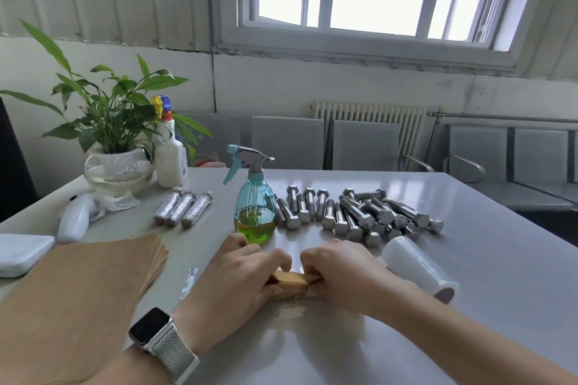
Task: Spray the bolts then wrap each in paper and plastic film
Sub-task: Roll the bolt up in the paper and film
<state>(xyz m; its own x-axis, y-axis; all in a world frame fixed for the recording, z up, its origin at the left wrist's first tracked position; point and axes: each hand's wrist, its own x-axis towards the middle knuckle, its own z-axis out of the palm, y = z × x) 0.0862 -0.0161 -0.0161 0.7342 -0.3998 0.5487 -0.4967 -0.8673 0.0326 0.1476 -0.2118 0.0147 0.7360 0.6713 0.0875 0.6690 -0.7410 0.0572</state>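
1. low in the middle of the frame, the left hand (240, 278) and right hand (341, 275) curl their fingers round a paper-wrapped bolt (292, 281) on the table (469, 259).
2. bare bolts (359, 212) lie at centre right, behind the film roll (416, 269).
3. the spray bottle (255, 203) stands just beyond the hands.
4. the paper stack (78, 297) fills the lower left; bare tabletop lies open at lower right.

A grey table (469, 306) is seen, on which a paper-wrapped bundle (292, 281) is held down between the left hand (240, 278) and the right hand (341, 275). Just beyond the hands a spray bottle (255, 212) stands — bare bolts (359, 216) lie past the right hand, a film roll (419, 269) beside it. Brown paper sheets (81, 297) are stacked left of the left hand; three wrapped bolts (184, 208) lie beyond.
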